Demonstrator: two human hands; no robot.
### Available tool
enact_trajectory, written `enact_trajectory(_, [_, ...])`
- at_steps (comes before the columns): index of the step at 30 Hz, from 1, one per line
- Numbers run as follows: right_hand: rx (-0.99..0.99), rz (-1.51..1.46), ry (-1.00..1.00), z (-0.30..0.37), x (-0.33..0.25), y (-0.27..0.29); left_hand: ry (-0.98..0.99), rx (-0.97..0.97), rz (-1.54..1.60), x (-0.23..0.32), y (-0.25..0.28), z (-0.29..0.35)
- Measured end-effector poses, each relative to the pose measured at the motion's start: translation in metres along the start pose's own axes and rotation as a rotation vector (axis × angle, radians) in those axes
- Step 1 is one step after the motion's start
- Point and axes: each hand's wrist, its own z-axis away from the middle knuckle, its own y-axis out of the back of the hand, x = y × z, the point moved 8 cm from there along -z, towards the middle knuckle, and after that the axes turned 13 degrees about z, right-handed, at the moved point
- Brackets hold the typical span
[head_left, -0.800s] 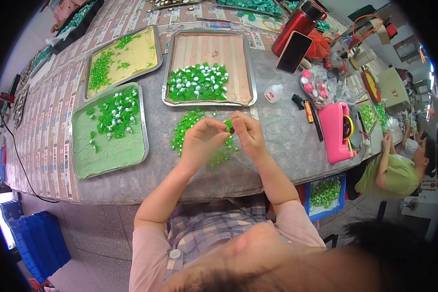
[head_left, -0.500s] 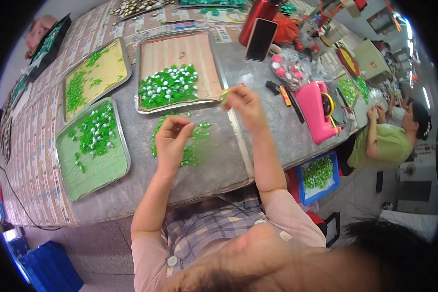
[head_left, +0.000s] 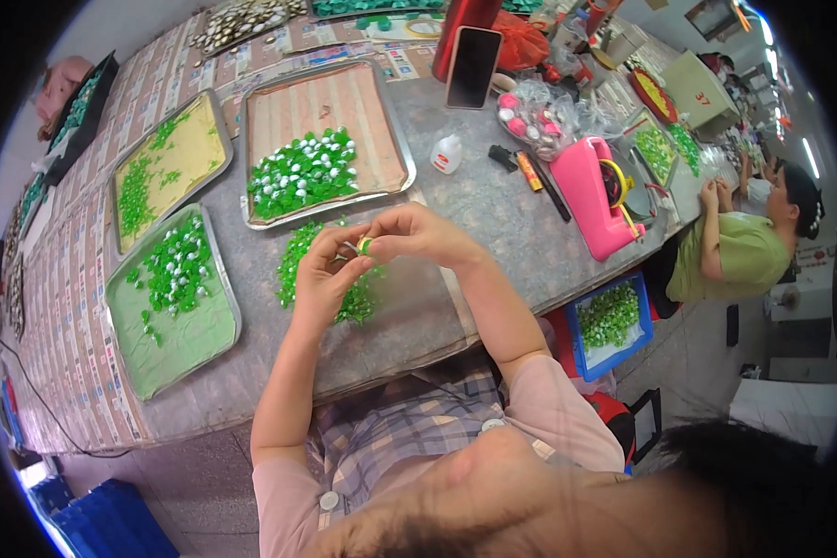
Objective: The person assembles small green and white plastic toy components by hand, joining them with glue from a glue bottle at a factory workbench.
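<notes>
My left hand (head_left: 322, 277) and my right hand (head_left: 420, 236) meet over a loose pile of small green pieces (head_left: 298, 253) on the grey table. Thumb and fingers of the right hand pinch a small green piece (head_left: 365, 245). Against it, the left fingertips are closed in a pinch; what they hold is too small to make out. Just beyond the hands stands a metal tray (head_left: 395, 139) lined with pinkish paper, with green-and-white pieces (head_left: 302, 177) gathered at its near end. At left, a green-lined tray (head_left: 158, 349) carries more such pieces.
A yellow-lined tray (head_left: 188, 149) with green bits lies at far left. To the right are a white bottle (head_left: 447, 154), a pink tape dispenser (head_left: 581, 200) and an orange tube (head_left: 528, 171). A phone (head_left: 474, 67) leans beyond. A co-worker (head_left: 739, 223) sits at right.
My right hand has come down and left from beside the pink-lined tray to meet my left hand. The white bottle, partly covered before, now shows fully. The view has shifted slightly.
</notes>
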Motion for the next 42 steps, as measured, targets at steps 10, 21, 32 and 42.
enact_trajectory(10, [0.254, 0.132, -0.028, -0.001, -0.003, 0.019, 0.001, 0.096, -0.003, 0.009, 0.010, 0.001])
enact_trajectory(21, [1.292, 0.891, -0.086, 0.111, -0.032, 0.163, 0.090, 0.207, 0.548, 0.004, 0.019, 0.000])
enact_trajectory(32, [1.006, 1.735, -0.631, 0.160, 0.021, 0.200, 0.233, 0.110, 0.686, -0.003, 0.004, 0.005])
enact_trajectory(42, [1.071, 1.571, -0.735, 0.168, 0.009, 0.183, 0.243, 0.084, 0.728, 0.001, 0.001, 0.008])
